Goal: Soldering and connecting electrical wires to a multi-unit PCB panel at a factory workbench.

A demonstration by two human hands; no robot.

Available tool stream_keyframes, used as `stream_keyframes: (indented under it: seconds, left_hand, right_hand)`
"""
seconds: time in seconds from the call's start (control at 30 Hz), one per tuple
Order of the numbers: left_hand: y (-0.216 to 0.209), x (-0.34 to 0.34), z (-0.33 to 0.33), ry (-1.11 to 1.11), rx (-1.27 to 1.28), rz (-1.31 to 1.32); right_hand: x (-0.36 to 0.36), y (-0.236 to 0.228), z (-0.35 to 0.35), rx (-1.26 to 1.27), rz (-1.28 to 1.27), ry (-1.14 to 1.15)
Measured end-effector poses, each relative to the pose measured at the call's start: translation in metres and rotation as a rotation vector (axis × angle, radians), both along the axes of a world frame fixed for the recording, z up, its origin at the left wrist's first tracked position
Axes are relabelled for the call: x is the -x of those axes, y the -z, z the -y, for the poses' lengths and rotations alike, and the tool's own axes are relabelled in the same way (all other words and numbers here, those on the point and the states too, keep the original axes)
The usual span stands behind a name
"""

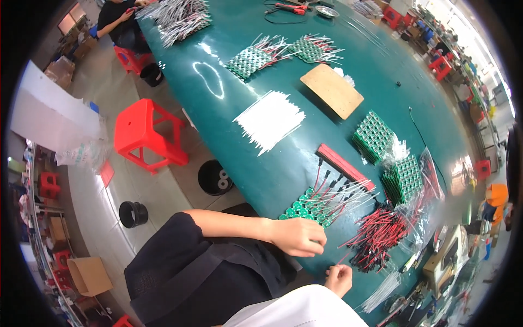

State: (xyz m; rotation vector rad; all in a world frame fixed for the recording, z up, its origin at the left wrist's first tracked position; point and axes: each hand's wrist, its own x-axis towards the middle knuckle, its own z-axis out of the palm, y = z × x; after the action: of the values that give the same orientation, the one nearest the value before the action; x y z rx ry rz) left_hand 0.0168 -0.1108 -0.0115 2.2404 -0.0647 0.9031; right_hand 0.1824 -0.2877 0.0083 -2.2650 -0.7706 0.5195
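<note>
My left hand (298,237) hovers at the near edge of the table with its fingers curled together; whatever is in them is hidden. It is next to a green circuit board panel (303,208), from which white and red wires stick out toward a red bar (345,166). My right hand (339,279) is lower and to the right, its thumb and finger pinched on a thin red wire (343,259). Close beyond that hand spreads a pile of red and black wires (377,240) with dark connectors.
White sticks (271,121) lie in a heap mid-table. Past them are a tan board (331,90), wired panels (249,61) and stacked green panels (373,136). Tools and a wooden block (436,267) crowd the right side. A red stool (143,133) stands left; another person (117,22) sits at the far left.
</note>
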Motion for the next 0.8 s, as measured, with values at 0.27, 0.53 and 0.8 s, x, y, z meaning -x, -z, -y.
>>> stream_keyframes:
  seconds: [0.27, 0.53, 0.8]
  left_hand:
    - [0.022, 0.006, -0.008, 0.08, -0.104, -0.082]
    - [-0.033, 0.014, 0.009, 0.094, 0.504, -0.112]
    - [-0.045, 0.021, 0.005, -0.182, 0.885, -0.118]
  right_hand:
    - [0.009, -0.017, 0.003, -0.532, -0.562, 0.176]
    - [0.044, -0.006, -0.009, -0.639, -0.328, -0.154]
    - [0.064, -0.017, -0.048, -0.548, -0.456, -0.168]
